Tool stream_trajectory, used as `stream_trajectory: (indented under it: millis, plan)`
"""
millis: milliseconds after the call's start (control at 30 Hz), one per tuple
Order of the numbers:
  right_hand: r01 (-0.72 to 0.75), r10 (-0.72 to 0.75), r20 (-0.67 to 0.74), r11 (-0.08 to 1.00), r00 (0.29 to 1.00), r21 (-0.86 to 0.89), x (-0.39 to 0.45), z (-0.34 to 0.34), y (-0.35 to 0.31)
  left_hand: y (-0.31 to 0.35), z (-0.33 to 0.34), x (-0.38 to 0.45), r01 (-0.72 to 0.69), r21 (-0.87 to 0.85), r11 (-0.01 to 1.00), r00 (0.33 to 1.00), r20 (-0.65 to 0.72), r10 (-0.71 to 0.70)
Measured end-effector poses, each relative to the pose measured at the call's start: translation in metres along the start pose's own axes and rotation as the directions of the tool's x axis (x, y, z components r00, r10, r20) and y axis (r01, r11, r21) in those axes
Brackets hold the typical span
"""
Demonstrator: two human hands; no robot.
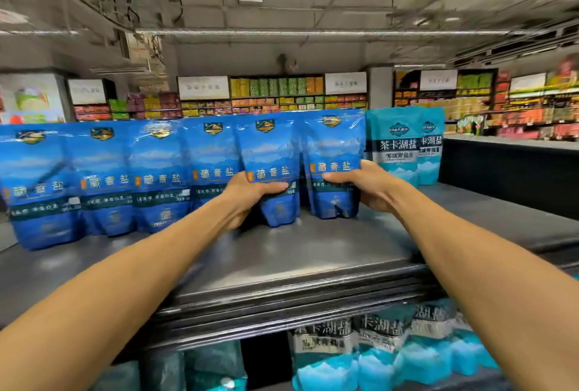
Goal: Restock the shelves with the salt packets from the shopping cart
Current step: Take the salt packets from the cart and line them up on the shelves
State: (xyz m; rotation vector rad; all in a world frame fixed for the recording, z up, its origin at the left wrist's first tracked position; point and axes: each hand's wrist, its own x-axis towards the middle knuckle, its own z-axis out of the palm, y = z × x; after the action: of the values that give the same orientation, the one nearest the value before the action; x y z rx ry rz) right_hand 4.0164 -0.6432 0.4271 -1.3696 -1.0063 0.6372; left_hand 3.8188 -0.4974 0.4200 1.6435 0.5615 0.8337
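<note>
**A:** What can't you make out from your head camera?

**B:** The fingers of your left hand [250, 191] are tucked behind the salt packet it holds [272, 171]; only the thumb lies across the front. It's the same on the right: your right hand [366, 185] wraps the edge of the second packet [333, 162], thumb in front, fingers hidden behind. The lower shelf's packets [376, 346] are blurred and partly cut off by the top shelf [297, 252] edge and your right forearm. The far aisle shelving [282, 93] is too soft to read.

**A:** Any writing you can read?

**B:** The dark blue packets carry "藏青盐" in pale letters under a gold crest; the small line beneath is unreadable. The turquoise packets [396, 143] to the right read "茶卡湖盐", with a "CAKA" badge above.

**A:** How do the two packets stand?

**B:** Both are upright, long axis vertical, printed faces toward you, bottoms on or just at the dark shelf top. They stand at the right end of the row of dark blue packets [103, 177], the right one just beside the turquoise ones.

**A:** And each grip?

**B:** Each hand is closed around its own packet at the lower half, thumb pressing the front
</note>
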Motion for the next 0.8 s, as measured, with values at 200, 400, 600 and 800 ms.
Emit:
stream_trajectory:
  millis: [200,400,600,800]
  plan:
    - [-0.083,0.055,-0.073,0.871,0.996,-0.483,-0.013,-0.021,0.0,-0.006,-0.009,-0.013,0.023,0.36,0.933,0.994,-0.112,0.018]
    - [-0.073,0.019,-0.131,0.904,0.991,-0.421,-0.008,-0.002,-0.001,0.002,-0.005,-0.012,-0.034,0.747,0.664,0.976,-0.119,0.183]
    - [-0.079,0.006,-0.176,0.91,0.984,-0.407,0.007,0.015,0.002,0.022,-0.002,-0.009,0.043,0.948,0.315,0.983,-0.096,0.156]
    - [-0.123,0.047,-0.187,0.9,0.981,-0.419,0.006,0.015,0.004,0.022,0.0,-0.015,0.055,0.978,0.201,0.976,-0.095,0.198]
